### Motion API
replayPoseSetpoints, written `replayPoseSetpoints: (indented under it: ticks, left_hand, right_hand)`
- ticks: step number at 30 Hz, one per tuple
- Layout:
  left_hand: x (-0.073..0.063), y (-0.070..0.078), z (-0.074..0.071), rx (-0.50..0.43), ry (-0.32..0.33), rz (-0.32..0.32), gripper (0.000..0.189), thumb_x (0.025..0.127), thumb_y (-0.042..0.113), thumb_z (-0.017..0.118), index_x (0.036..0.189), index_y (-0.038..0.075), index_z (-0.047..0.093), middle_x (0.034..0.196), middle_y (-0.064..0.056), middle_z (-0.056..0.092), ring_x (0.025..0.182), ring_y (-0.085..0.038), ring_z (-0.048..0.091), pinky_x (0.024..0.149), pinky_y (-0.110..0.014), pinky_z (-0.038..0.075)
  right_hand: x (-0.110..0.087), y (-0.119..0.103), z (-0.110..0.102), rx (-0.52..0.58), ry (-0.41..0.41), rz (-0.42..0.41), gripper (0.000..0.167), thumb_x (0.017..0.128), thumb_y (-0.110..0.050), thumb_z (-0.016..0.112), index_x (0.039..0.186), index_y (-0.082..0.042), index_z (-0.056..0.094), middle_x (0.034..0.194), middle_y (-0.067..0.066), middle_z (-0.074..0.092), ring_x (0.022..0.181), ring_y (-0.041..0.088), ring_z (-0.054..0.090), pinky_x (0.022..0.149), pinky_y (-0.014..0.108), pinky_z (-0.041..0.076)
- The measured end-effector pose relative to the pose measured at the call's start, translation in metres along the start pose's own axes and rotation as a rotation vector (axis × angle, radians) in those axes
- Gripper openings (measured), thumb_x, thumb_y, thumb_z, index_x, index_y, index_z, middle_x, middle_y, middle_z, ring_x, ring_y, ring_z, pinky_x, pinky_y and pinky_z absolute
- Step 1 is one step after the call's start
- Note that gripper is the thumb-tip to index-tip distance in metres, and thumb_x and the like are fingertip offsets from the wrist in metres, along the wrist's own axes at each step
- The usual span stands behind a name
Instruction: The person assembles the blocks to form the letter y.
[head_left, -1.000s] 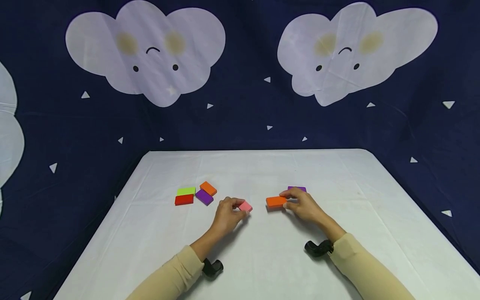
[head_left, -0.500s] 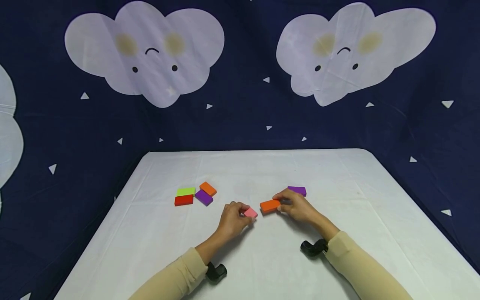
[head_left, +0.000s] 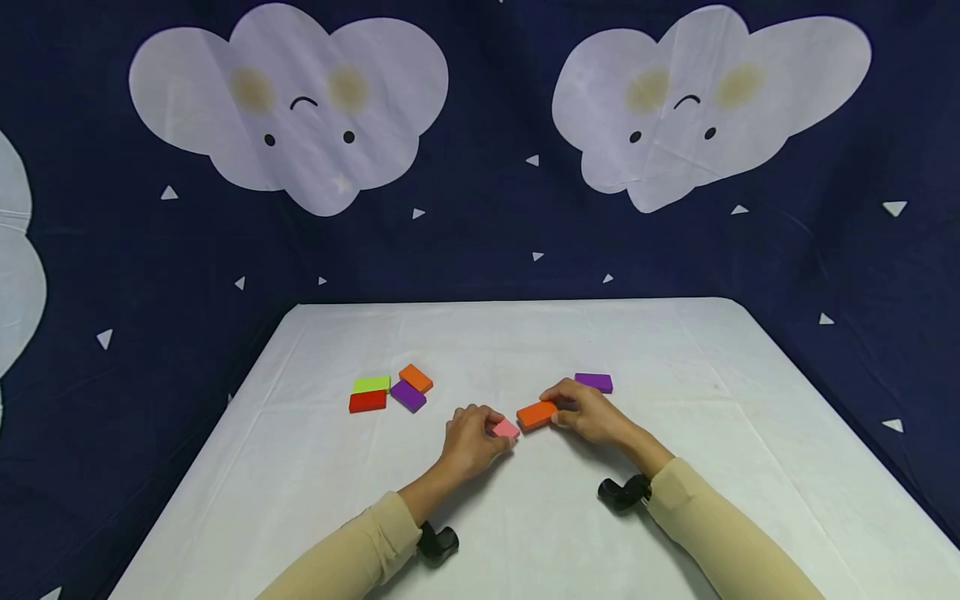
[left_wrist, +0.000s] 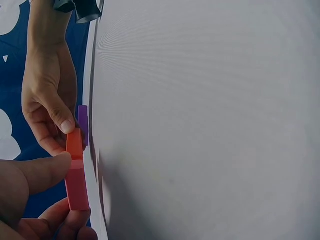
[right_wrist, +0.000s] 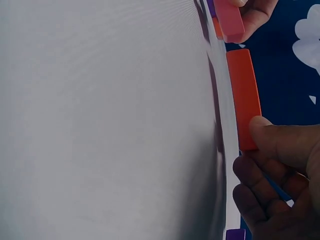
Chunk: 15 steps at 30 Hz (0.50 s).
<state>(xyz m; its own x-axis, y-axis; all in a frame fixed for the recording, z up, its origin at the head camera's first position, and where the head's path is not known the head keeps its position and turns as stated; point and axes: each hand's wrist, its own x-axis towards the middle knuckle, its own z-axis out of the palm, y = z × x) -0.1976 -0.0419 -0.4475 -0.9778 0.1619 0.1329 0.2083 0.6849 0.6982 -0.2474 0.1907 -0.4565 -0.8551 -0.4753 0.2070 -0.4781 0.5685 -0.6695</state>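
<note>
My left hand [head_left: 472, 440] pinches a pink block [head_left: 506, 429] between thumb and fingers near the middle of the table. Just right of it, my right hand [head_left: 591, 412] grips the right end of an orange block [head_left: 537, 415]. The two blocks are very close in the head view, and the right wrist view shows a small gap between the pink block [right_wrist: 232, 22] and the orange block [right_wrist: 243, 100]. Behind the right hand lies a purple block [head_left: 594, 382]. In the left wrist view the thumb presses the upper end of the pink block [left_wrist: 77, 186].
On the left of the white table [head_left: 675, 342] lie a lime green block [head_left: 372, 384], a red block [head_left: 367, 402], a second purple block [head_left: 408, 396] and a second orange block [head_left: 416, 378], grouped together. A dark blue cloth [head_left: 495, 233] with clouds hangs behind.
Both hands have come closer together. The pink block has moved right and nearer to me, the orange block left and slightly nearer. The purple block behind the right hand shows more fully.
</note>
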Motion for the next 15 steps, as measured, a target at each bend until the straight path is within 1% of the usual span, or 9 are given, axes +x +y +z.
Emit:
replayPoseSetpoints:
  ticks: [8,15]
  left_hand:
    - [-0.0004,0.0004,0.0017,0.042,-0.003,0.012,0.03,0.07,0.022,0.079,0.095,0.009,0.07,0.08,-0.002,0.059,0.078,-0.015,0.043,0.071,-0.029,0.027]
    - [-0.0005,0.0009,0.0022,0.064,-0.02,0.017,0.03,0.07,0.025,0.079,0.095,0.01,0.069,0.078,-0.001,0.057,0.078,-0.014,0.042,0.071,-0.029,0.027]
  right_hand:
    - [0.0026,0.0011,0.0031,0.007,-0.037,-0.019,0.031,0.082,0.0,0.064,0.11,-0.012,0.065,0.113,0.005,0.065,0.112,0.025,0.059,0.098,0.046,0.044]
    - [0.0035,0.0019,0.0041,-0.032,-0.043,-0.03,0.031,0.081,-0.001,0.064,0.11,-0.014,0.065,0.112,0.002,0.065,0.112,0.021,0.058,0.098,0.042,0.043]
